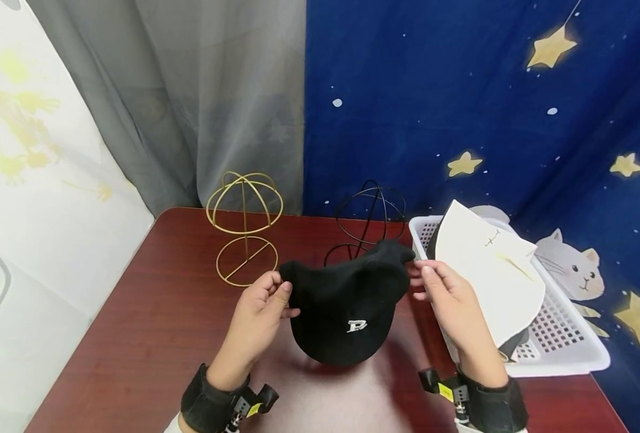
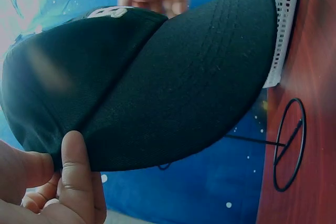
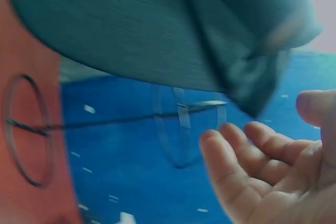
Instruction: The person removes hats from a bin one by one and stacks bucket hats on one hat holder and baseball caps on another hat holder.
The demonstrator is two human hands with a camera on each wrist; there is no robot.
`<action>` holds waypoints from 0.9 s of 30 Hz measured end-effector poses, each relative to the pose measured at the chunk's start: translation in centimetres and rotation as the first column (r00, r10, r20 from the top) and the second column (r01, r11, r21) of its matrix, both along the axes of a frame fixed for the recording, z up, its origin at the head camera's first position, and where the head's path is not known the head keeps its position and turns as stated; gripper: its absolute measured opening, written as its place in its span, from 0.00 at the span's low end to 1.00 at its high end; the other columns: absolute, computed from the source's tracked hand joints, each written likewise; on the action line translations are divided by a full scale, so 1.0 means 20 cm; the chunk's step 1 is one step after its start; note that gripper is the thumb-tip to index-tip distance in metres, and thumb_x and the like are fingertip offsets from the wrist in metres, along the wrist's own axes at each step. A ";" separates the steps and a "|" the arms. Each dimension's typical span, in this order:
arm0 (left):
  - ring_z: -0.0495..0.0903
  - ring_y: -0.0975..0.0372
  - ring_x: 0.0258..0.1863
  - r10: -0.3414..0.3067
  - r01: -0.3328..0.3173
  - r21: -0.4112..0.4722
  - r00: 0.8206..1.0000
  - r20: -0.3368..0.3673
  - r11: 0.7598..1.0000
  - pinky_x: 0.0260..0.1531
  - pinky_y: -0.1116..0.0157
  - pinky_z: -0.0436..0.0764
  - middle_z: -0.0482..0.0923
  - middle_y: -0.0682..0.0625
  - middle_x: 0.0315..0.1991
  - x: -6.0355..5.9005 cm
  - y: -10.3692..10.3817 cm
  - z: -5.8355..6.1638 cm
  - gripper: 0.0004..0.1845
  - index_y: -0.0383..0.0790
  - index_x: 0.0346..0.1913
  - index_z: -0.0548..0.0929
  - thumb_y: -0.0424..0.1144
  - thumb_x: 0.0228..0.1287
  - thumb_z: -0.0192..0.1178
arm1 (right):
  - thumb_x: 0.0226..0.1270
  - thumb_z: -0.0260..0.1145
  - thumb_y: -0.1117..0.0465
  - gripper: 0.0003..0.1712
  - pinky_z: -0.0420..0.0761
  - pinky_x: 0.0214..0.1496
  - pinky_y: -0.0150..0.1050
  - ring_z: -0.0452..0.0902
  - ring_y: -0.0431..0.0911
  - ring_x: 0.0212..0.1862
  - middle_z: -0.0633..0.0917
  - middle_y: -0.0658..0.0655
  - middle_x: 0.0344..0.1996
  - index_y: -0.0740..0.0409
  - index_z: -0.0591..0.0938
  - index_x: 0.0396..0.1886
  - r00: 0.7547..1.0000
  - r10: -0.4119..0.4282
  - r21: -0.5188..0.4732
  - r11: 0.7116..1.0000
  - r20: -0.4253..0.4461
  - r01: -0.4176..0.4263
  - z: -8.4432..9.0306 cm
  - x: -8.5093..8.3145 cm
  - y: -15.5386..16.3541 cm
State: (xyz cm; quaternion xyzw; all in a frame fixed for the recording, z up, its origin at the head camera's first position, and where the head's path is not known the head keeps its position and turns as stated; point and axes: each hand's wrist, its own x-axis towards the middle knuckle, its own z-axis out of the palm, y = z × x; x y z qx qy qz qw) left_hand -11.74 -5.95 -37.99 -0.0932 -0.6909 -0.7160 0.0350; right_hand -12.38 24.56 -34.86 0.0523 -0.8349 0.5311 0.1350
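A black baseball cap [image 1: 347, 294] with a white letter on its front is held up over the table, its brim toward the person. My left hand [image 1: 260, 316] pinches the cap's left edge between thumb and fingers; the left wrist view shows this hand [image 2: 73, 182] at the corner where crown meets brim. On the other side, my right hand [image 1: 452, 300] is beside the cap's right edge. In the right wrist view that hand [image 3: 262, 169] has its fingers loosely bent and thumb apart, just below the cap's corner [image 3: 252, 95], with nothing between them.
A gold wire hat stand [image 1: 246, 207] stands at the table's back left. Behind the cap is a black wire stand [image 1: 368, 221]. To the right, a white plastic basket [image 1: 596, 361] holds a white fabric piece [image 1: 482, 282] and darker items. Curtains hang behind the reddish-brown table [image 1: 163, 313].
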 end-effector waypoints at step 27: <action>0.80 0.53 0.42 -0.241 0.248 -0.053 0.965 0.107 0.967 0.46 0.57 0.81 0.78 0.41 0.42 0.00 -0.18 -0.10 0.13 0.29 0.48 0.78 0.31 0.77 0.43 | 0.76 0.56 0.69 0.05 0.84 0.31 0.36 0.83 0.41 0.28 0.83 0.53 0.28 0.66 0.77 0.40 0.957 0.286 -0.334 0.898 -0.051 -0.286 -0.15 -0.04 -0.08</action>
